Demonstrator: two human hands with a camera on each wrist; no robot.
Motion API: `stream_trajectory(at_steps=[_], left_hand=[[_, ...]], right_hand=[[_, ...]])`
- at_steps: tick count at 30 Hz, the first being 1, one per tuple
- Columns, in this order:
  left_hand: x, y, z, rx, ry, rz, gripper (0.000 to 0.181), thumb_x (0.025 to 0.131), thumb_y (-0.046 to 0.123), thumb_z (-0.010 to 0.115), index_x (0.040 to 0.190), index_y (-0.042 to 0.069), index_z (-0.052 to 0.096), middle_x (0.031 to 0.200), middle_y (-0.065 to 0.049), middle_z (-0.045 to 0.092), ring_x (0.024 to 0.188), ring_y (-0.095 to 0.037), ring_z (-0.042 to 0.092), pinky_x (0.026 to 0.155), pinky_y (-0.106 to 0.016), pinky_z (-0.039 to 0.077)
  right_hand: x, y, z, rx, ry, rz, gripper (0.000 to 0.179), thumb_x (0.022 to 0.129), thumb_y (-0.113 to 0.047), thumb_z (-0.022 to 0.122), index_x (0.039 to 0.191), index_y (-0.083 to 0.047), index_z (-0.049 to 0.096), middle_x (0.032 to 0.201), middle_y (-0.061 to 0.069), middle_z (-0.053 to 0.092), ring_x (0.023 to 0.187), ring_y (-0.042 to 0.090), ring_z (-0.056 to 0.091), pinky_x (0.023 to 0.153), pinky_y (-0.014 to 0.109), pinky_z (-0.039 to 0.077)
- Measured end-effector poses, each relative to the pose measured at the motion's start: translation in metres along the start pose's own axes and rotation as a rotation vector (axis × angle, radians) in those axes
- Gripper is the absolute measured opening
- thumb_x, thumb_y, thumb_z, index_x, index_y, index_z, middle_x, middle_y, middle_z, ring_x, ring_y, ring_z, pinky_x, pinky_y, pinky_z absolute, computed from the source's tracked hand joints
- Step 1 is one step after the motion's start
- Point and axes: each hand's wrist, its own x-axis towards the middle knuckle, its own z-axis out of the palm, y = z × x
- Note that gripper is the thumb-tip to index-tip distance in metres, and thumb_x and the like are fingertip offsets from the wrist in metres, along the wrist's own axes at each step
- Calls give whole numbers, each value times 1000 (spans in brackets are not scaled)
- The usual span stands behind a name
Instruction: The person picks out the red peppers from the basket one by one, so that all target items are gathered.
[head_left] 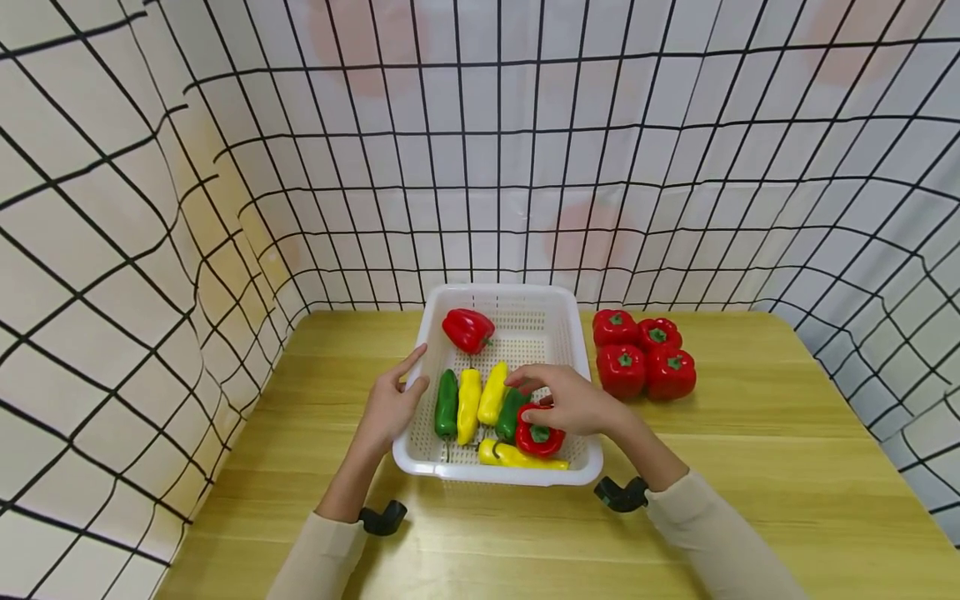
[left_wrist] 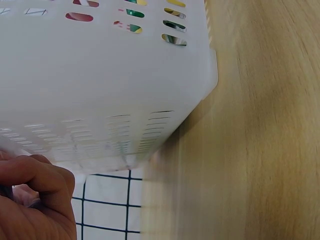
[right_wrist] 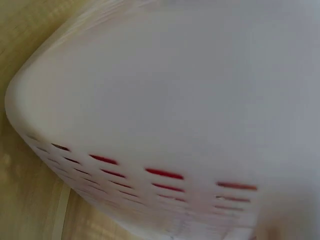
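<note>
A white plastic basket (head_left: 506, 477) stands on the table, and my left hand (head_left: 392, 406) holds its left rim, thumb over the edge. In the left wrist view, curled fingers (left_wrist: 42, 182) show beside the basket's outer wall. Inside the basket, at the front right, a red bell pepper (head_left: 542, 442) lies under my right hand (head_left: 573, 402). My right thumb overlaps that pepper, while the spread fingers reach over a green long pepper (head_left: 508, 419). Next to it lie two yellow long peppers (head_left: 469, 404) and another green one (head_left: 446, 408). The right wrist view shows mostly the basket's wall (right_wrist: 165, 100).
Another red bell pepper (head_left: 468, 331) lies at the basket's back left, and a third yellow long pepper (head_left: 517, 456) along its front. Several red bell peppers (head_left: 647, 358) sit grouped on the table (head_left: 757, 433) to the right. Black wire mesh (head_left: 480, 225) encloses the back and sides.
</note>
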Motion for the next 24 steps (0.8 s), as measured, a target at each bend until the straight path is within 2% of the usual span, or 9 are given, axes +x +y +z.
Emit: stream_trajectory(at_steps=[4,10,14,17,21,24], left_hand=[[1,0,0,-3,1,-2,52,104,26,59,150,48,48,117,-27,69,75,-33,74,62,-45,65],[0,0,0,4,9,-3,52,103,27,60,149,49,48,102,-28,70,71,-33,73,61,-45,65],[0,0,1,-4,12,-1,52,103,26,59,150,48,49,105,-27,71,72,-32,74,61,-44,65],[0,0,1,-4,11,1,52,104,25,59,150,47,49,108,-28,71,72,-32,74,61,-44,65],[1,-1,0,-1,6,4,52,103,26,59,150,47,49,109,-29,71,72,-33,74,60,-45,64],[1,-1,-1,-4,2,2,52,104,26,59,150,47,48,117,-28,70,75,-34,75,60,-45,64]], right_hand=[[4,0,4,-69,30,23,44,95,-15,74,136,-8,61,136,10,65,117,31,66,98,50,59],[8,-6,7,-119,44,75,31,96,-16,72,127,-10,68,124,6,71,108,25,66,95,45,60],[11,-8,8,-179,26,97,21,98,-16,70,118,-12,74,116,3,73,102,19,62,94,40,60],[10,-9,8,-210,-7,90,17,99,-15,67,112,-12,76,115,2,73,98,16,61,89,35,59],[8,-10,7,-190,-39,75,20,99,-13,64,117,-12,73,118,3,72,96,16,60,88,33,59],[7,-10,6,-170,-37,48,15,100,-11,63,114,-11,69,108,2,70,93,17,60,83,32,58]])
